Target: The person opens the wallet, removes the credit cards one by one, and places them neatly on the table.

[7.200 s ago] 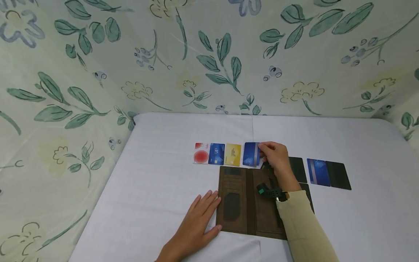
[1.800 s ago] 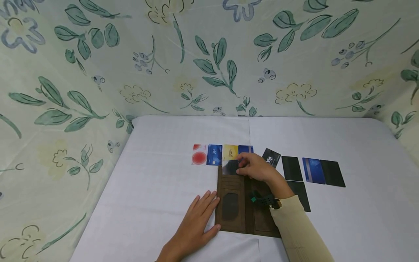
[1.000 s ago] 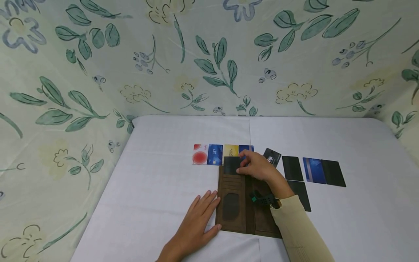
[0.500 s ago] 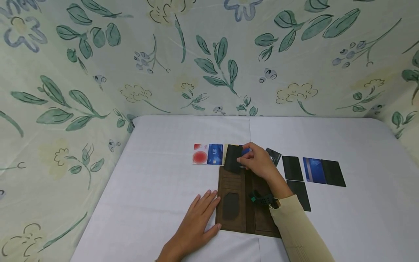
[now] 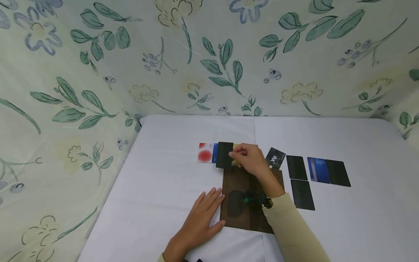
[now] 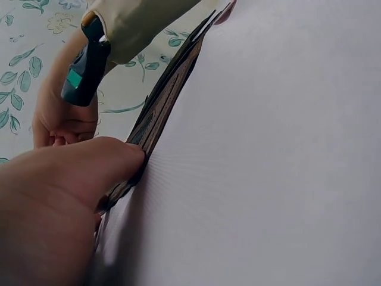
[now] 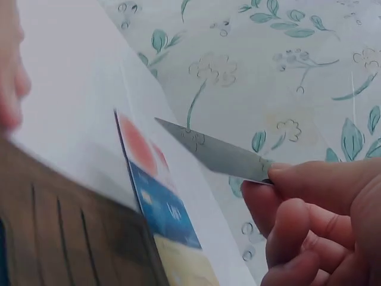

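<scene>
Pinched between the thumb and fingers of my right hand (image 5: 250,157) is a black card (image 5: 224,155), raised over the row of cards. Its face looks grey and glossy in the right wrist view (image 7: 217,152). Beneath it lie a red-and-white card (image 5: 204,152), a blue VIP card (image 5: 214,153) and a yellow card (image 5: 235,146), partly covered. My left hand (image 5: 201,218) lies with straight fingers at the left edge of an open brown wallet (image 5: 234,178); in the left wrist view its thumb touches the wallet (image 6: 166,98). My right forearm covers part of the wallet.
A black VIP card (image 5: 275,158) lies tilted above the wallet's right corner. Further right are a black card (image 5: 296,167), another black card (image 5: 302,194), a blue striped card (image 5: 318,170) and a black card (image 5: 340,173). A white cloth (image 5: 157,182) covers the table.
My right hand has drawn the black card up out of the wallet's left side and carried it left over the blue VIP card. My left hand stays at the wallet's edge.
</scene>
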Demonstrator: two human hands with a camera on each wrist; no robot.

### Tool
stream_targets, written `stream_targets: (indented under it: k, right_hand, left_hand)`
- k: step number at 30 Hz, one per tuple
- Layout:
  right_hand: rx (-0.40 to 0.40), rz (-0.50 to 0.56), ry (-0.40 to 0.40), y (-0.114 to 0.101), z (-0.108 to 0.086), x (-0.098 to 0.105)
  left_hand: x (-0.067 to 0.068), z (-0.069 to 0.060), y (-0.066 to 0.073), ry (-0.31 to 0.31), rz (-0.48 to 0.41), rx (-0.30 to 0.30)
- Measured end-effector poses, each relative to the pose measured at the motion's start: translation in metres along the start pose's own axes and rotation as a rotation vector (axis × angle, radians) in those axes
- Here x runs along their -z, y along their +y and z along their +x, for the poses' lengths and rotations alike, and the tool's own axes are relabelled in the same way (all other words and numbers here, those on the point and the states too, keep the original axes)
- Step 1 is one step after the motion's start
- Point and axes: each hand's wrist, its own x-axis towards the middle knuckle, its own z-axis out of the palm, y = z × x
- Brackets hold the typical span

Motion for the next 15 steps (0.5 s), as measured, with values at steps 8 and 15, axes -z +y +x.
stream_targets:
  k: [8,15]
  right_hand:
    - [-0.129,0.103,-0.079,-0.002,-0.002,-0.038]
    - [-0.170,0.125,-0.099,-0.004,0.001,-0.065]
  left_hand:
    - [-0.005,-0.005,0.000,-0.007,-0.012,-0.004]
    - [-0.002,0.000,-0.004,0.046,0.002,-0.045]
